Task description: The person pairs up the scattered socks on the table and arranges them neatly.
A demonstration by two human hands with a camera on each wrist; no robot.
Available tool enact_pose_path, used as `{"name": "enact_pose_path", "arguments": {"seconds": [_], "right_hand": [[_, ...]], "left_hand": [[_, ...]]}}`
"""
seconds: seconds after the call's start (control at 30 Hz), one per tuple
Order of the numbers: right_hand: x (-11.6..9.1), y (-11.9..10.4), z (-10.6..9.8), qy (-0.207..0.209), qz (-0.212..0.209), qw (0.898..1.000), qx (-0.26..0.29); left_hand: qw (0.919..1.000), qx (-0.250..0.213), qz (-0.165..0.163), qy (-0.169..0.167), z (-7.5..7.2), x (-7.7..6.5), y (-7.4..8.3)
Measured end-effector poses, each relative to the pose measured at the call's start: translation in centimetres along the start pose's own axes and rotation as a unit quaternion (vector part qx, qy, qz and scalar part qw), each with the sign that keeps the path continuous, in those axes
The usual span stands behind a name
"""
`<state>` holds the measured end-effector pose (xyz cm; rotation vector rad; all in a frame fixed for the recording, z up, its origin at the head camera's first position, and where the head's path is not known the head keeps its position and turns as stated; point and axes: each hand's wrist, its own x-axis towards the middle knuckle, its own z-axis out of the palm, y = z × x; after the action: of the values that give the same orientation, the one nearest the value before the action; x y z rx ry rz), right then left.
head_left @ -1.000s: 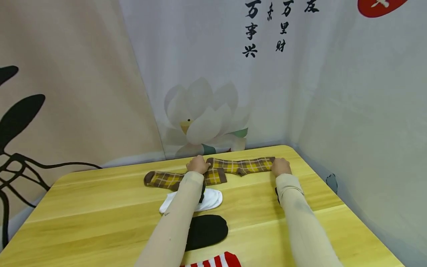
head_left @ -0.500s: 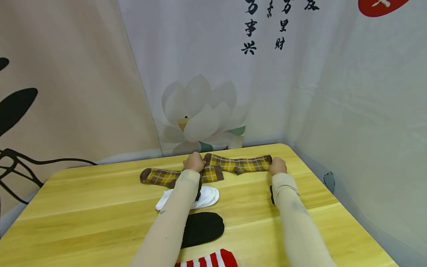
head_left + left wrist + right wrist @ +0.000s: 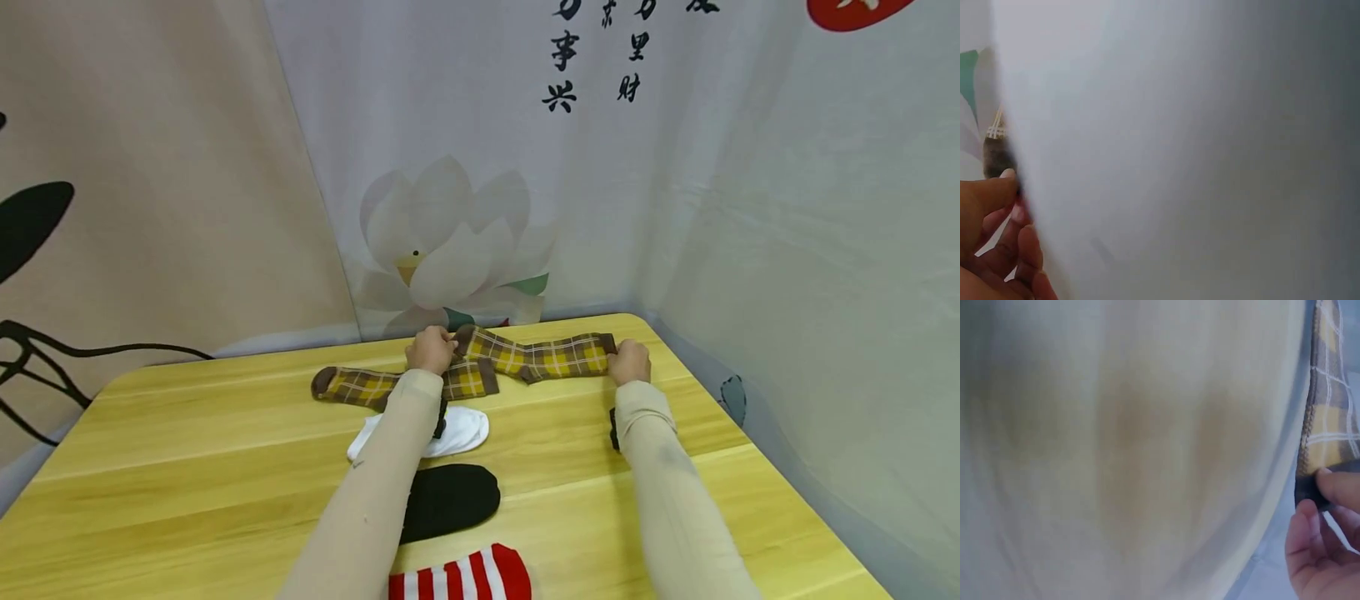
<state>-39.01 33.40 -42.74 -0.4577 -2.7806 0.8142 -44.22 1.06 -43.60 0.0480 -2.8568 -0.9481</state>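
Observation:
A brown and yellow plaid sock [image 3: 558, 357] stretches between both hands near the table's far edge. My left hand [image 3: 431, 350] pinches its brown left end; in the left wrist view thumb and fingertips meet on that dark end [image 3: 997, 156]. At the other end, my right hand [image 3: 630, 363] pinches the dark band, thumb against fingers in the right wrist view. A second plaid sock [image 3: 352, 387] lies on the table below and left, its middle partly hidden by the left arm. Closer in, a white sock [image 3: 465, 431] is partly covered by that arm.
A black sock [image 3: 453, 500] and a red and white striped sock [image 3: 480, 577] lie nearer on the wooden table [image 3: 187, 467], beside the left forearm. A printed curtain [image 3: 465, 108] hangs right behind the table's far edge.
Both hands keep their pinch on the plaid sock, which now looks slightly raised and tilted at its left end. The whole scene has shifted a little up and left in the head view.

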Motion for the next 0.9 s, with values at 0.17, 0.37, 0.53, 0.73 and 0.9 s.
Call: {"name": "enact_pose_path", "arguments": {"seconds": [0.17, 0.37, 0.53, 0.73, 0.9], "right_hand": [[-0.1, -0.9, -0.9, 0.013, 0.008, 0.999, 0.033], [0.3, -1.4, -2.0, 0.027, -0.005, 0.999, 0.039], [0.1, -1.8, -2.9, 0.022, -0.007, 0.998, 0.051], [-0.4, -2.6, -4.0, 0.031, -0.029, 0.998, 0.052], [-0.8, -3.3, -5.1, 0.027, -0.026, 0.998, 0.057]], "left_hand": [[0.9996, -0.017, 0.004, 0.023, -0.8, 0.1, 0.8], [0.9982, -0.032, 0.020, 0.046, -1.9, 0.3, 1.8], [0.9973, -0.045, 0.030, 0.051, -3.1, 0.2, 2.2], [0.9961, -0.066, 0.035, 0.049, -5.2, -0.2, 2.3], [0.9955, -0.086, 0.035, 0.017, -6.9, -0.6, 2.4]]}}
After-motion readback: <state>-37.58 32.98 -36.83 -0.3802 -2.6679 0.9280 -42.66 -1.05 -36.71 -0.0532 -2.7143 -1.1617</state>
